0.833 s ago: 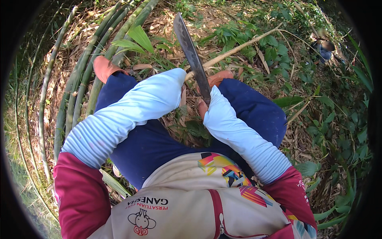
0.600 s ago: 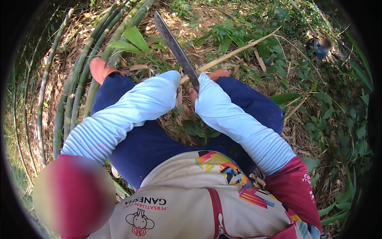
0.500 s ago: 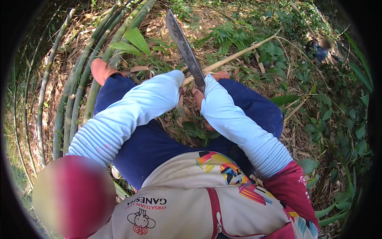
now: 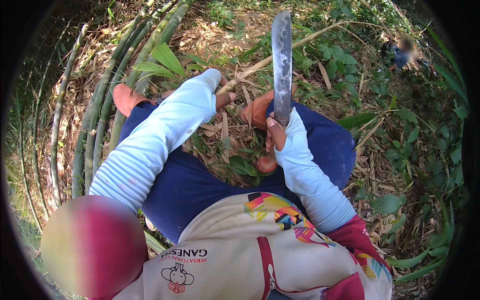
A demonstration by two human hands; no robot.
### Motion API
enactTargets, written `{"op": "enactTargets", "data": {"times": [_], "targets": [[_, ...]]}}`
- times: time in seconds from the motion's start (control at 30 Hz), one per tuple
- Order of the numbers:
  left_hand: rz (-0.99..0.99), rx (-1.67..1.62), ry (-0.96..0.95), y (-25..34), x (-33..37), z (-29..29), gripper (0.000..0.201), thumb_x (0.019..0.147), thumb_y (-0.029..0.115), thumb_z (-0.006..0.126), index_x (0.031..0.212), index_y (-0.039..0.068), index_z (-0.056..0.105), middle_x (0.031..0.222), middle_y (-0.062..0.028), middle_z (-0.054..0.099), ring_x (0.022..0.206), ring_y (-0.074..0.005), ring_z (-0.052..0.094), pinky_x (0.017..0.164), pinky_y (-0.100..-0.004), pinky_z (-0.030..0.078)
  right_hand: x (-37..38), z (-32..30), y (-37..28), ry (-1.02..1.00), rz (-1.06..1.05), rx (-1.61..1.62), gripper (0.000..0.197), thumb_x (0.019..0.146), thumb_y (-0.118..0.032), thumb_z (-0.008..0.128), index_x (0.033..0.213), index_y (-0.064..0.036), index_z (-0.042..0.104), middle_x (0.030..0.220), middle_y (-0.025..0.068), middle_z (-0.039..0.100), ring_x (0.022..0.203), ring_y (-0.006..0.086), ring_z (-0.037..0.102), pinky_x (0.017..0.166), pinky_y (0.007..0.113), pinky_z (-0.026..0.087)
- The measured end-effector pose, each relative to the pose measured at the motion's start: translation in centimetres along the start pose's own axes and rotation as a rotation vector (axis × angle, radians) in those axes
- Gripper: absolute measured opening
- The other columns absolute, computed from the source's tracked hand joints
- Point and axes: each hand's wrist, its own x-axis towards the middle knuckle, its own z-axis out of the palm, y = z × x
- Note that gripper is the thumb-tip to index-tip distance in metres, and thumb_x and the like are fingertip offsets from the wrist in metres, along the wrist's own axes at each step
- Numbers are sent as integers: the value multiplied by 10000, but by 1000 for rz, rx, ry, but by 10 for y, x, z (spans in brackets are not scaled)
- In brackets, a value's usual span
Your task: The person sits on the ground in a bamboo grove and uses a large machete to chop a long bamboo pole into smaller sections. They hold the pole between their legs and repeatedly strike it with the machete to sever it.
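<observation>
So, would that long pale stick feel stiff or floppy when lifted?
The pale stick is probably fairly stiff, since it runs nearly straight out from the left hand. Its far end looks thinner, so it may flex more there. Being slim, it is likely light for its length.

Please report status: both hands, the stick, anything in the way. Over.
Left hand holds stick. Right hand grips machete, overlapping stick in view. Boot close by, possibly in the way.

Dry leaves [image 4: 200,35] (partly sunlit) on ground [image 4: 252,22]
</observation>
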Motion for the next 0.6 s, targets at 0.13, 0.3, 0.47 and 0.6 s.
{"op": "enactTargets", "data": {"times": [0.13,0.3,0.47,0.6], "targets": [[-119,37,29,9,6,2,432,915,397,671,1021,-10,572,758,-196,647,720,-326,653,685,-437,488,-8,-3,4,54,48,-105,152,962,-125,574,1080,-83,487,834,8,534,535,40,456,428,210,386],[-156,136,9,18,17,-1,377,960,368,608,1005,-6,583,753,-169,653,696,-307,650,670,-435,487,-8,-3,10,6,49,-230,227,953,-145,610,1138,-64,506,696,-31,518,518,50,475,455,236,388],[-343,-282,-35,18,21,-3,247,1007,256,512,1055,24,581,712,-67,651,554,-139,612,509,-279,478,-9,-2,14,21,86,-211,263,948,-151,628,1164,-60,508,682,-28,516,535,57,479,475,247,389],[-384,-482,-91,-11,25,-2,270,1018,215,444,1152,15,566,788,-100,691,585,-155,645,501,-291,513,-14,3,5,10,155,-272,291,947,-170,635,1173,-45,501,692,-23,521,569,70,483,490,263,395]]}}
